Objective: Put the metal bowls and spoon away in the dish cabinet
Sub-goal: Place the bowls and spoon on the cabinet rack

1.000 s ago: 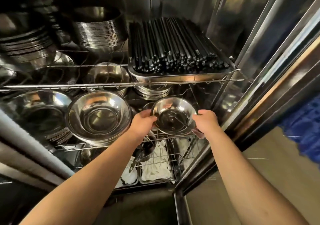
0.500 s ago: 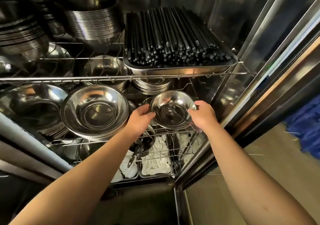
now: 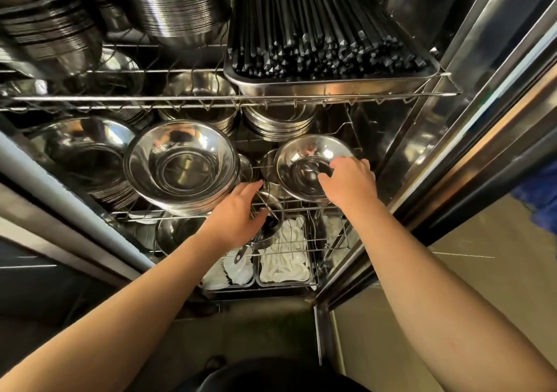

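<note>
Bowl [image 3: 304, 165] sits tilted on the middle wire shelf [image 3: 289, 208] of the cabinet, right of a bigger bowl stack [image 3: 180, 165]. Your right hand [image 3: 346, 180] lies over its near rim, fingers curled onto it. Your left hand [image 3: 238, 211] is off it, fingers loosely spread, touching the shelf wires. Chopsticks [image 3: 319, 30] fill the tray [image 3: 331, 86] above.

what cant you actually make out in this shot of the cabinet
- Head view: the spoon inside the small bowl is covered by the right hand; grip unclear.
- Whether the left hand holds anything: its fingers reach behind shelf wires.
- Upper-left bowl stacks: blurred, dark, cut off by the frame edge.
</note>
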Available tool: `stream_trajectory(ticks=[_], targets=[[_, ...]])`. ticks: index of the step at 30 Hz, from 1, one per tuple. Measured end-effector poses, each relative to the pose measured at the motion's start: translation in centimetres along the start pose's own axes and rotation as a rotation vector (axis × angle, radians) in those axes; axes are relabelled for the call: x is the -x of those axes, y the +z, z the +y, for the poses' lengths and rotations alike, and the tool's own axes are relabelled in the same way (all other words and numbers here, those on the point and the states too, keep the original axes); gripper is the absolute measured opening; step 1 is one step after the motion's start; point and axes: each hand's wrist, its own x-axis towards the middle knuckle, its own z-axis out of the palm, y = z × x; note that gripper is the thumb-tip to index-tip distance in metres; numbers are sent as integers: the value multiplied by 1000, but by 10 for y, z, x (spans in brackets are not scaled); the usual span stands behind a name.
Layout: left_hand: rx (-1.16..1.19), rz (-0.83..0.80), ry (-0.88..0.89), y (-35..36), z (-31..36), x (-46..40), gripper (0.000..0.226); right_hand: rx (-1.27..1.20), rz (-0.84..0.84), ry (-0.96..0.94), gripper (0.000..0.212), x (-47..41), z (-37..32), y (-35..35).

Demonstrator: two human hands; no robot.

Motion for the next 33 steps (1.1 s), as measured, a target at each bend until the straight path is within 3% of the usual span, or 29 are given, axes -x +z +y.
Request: stream_trajectory(ticks=[6, 13, 20, 26, 30, 33], targets=[[-320, -27, -4, 7, -13, 29, 72, 21, -43, 18, 33, 3, -5, 7], [-538, -8, -12, 15, -21, 43, 77, 35, -81, 48, 25, 3, -4, 8], [-546, -44, 13, 16, -25, 47, 83, 18, -126, -25, 44, 12, -7, 12], [-511, -64, -8, 12, -20, 49, 84, 62, -112, 4, 30, 13, -11, 13], [-489, -72, -13, 8, -17, 49, 83, -60, -64, -39, 26, 24, -13, 2], [-472, -74, -4, 7, -15, 49, 83, -300, -76, -144, 25, 42, -13, -15]])
